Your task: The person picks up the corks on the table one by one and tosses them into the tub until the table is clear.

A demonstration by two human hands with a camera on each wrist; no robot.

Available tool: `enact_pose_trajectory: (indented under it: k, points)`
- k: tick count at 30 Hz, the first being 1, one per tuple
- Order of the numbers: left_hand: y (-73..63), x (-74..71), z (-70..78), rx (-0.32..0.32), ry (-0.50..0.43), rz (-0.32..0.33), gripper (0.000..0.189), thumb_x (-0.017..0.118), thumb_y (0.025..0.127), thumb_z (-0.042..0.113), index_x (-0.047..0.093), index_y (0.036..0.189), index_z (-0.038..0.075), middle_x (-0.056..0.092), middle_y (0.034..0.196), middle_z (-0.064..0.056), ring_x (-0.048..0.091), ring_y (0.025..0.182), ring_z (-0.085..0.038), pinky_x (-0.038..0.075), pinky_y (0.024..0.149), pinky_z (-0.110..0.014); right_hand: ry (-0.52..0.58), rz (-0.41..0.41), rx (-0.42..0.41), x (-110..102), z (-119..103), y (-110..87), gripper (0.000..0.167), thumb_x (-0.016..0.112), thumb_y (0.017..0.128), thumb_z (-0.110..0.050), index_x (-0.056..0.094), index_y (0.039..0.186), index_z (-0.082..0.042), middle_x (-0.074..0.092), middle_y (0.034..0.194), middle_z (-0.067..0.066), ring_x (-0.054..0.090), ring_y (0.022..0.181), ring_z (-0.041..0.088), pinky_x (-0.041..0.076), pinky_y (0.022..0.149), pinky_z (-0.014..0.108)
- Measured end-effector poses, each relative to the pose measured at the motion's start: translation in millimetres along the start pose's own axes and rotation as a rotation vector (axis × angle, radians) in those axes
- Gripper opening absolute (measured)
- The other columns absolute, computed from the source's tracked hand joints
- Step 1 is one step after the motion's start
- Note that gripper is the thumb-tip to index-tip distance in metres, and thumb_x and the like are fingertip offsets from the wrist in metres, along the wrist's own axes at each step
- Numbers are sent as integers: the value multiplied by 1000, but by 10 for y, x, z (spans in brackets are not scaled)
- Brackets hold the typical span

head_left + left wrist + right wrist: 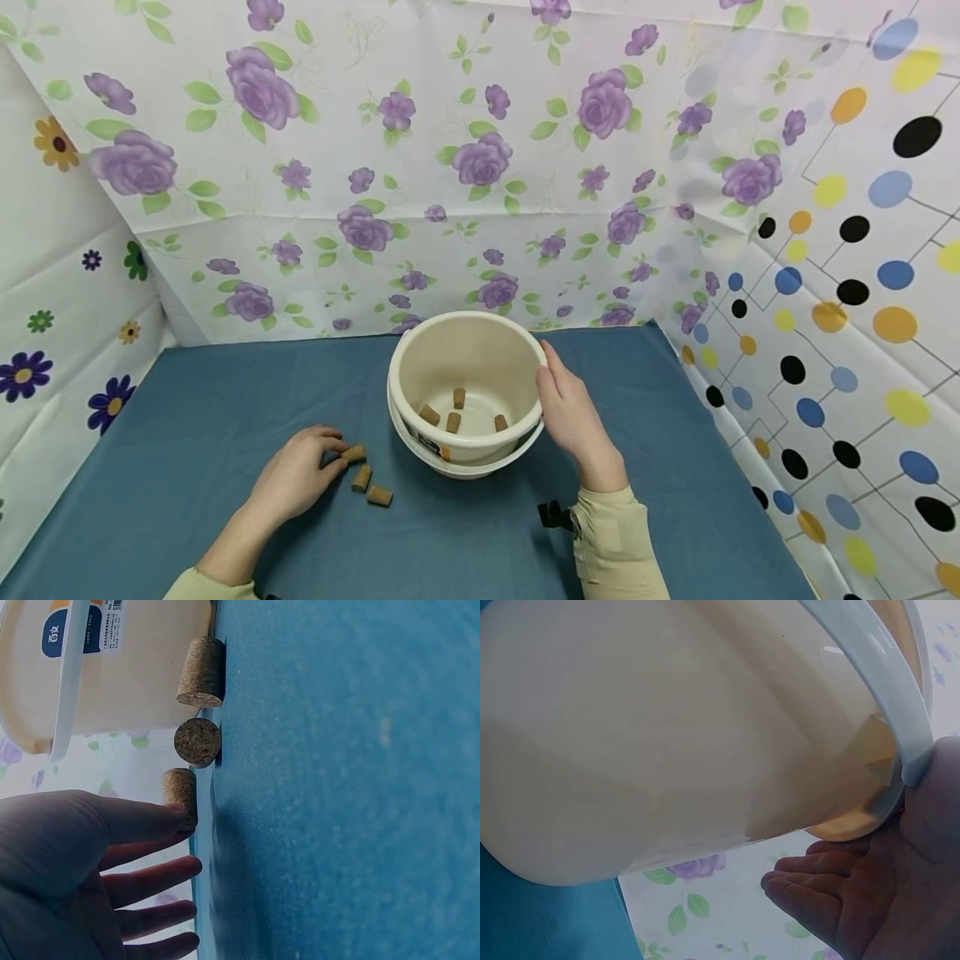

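L hand (292,471) pinched a cork (355,453) betw. thumb & index; remaining fingers fairly straight, spread. Couldn't tell if cork was clear of the cloth (225,400). 2 more, mid cork (362,477) & near cork (379,495), lay on their sides close by, L of the bucket (468,354).

Looks: all short cylinders, flat ends, tan-brown, grainy w/ darker flecks, approx. same size. Mid one showed its round end to L wrist cam, speckling coarse there.

Bucket: cream, round, smooth wall, on blue cloth abt. centre. White handle (870,664) hung down round the front. Outside bore dk blue logo (54,634) w/ white marks + orange; white sticker (112,626) w/ barcode beside it, small print unreadable. 4 corks seen inside on the floor, incl. one (459,397) farther back, others scattered.

R hand (570,408) held bucket at R rim, thumb side by handle joint, fingers outside. Floral sheet (420,167) behind.
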State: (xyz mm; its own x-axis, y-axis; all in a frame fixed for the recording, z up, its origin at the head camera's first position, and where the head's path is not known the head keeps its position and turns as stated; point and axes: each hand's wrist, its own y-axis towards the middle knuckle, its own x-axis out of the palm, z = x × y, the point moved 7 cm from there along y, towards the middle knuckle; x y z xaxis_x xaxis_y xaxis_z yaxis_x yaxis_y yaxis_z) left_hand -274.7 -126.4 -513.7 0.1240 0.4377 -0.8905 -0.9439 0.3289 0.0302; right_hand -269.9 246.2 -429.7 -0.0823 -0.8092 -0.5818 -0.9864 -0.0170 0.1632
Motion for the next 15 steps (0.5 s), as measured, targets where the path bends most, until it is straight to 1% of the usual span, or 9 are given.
enact_pose_trajectory:
  k: [8, 15]
  points:
    - [5, -7, -10, -3, -7, 11, 15, 81, 95, 10, 83, 109, 5, 71, 127, -20, 60, 128, -47, 49, 104, -65, -5, 0, 6, -5, -3, 8, 59, 32, 119, -35, 23, 172, -9, 41, 167, 20, 49, 146, 39, 44, 114, 61]
    - [-11, -36, 13, 9, -23, 49, 18, 82, 95, 10, 83, 111, 4, 72, 128, -19, 60, 129, -47, 47, 106, -65, -8, 1, 10, -7, 6, 8, 59, 32, 119, -35, 24, 171, -10, 42, 166, 21, 50, 145, 40, 45, 114, 61]
